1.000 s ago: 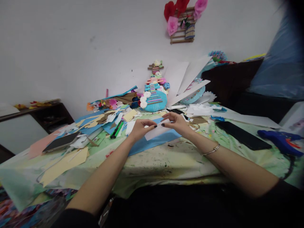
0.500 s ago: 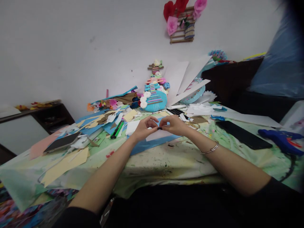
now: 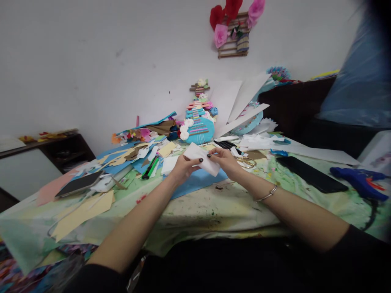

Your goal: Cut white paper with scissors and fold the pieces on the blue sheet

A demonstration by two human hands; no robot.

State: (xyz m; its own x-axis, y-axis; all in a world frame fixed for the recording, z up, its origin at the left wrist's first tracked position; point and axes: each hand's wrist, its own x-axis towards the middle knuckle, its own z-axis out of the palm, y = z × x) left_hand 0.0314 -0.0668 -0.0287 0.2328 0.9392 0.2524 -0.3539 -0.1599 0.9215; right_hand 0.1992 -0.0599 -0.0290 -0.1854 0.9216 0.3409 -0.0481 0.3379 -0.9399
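Note:
Between my two hands is a piece of white paper point(image 3: 205, 159), raised a little over a blue sheet point(image 3: 195, 182) on the table. My left hand point(image 3: 184, 169) pinches its left side, the dark-nailed thumb lying on top. At the paper's right edge, my right hand point(image 3: 227, 162) grips with thumb and fingertips. Some fingers of both hands are hidden behind the paper. Left of my left hand lie a green utility knife point(image 3: 150, 167) and another white paper piece point(image 3: 170, 164). Gold-handled scissors point(image 3: 247, 162) rest beside my right wrist.
A blue glue gun point(image 3: 360, 182) and a black phone point(image 3: 312, 174) lie at the right. Black pens point(image 3: 225, 145) sit behind my right hand. A turquoise instrument-shaped craft point(image 3: 200, 129) leans on the wall. Paper scraps point(image 3: 131, 152) and a tablet-like device point(image 3: 80, 183) are at the left.
The white paper that lay on the blue sheet is now lifted, with both hands holding it. My hands were pinched together over it before and have moved slightly apart.

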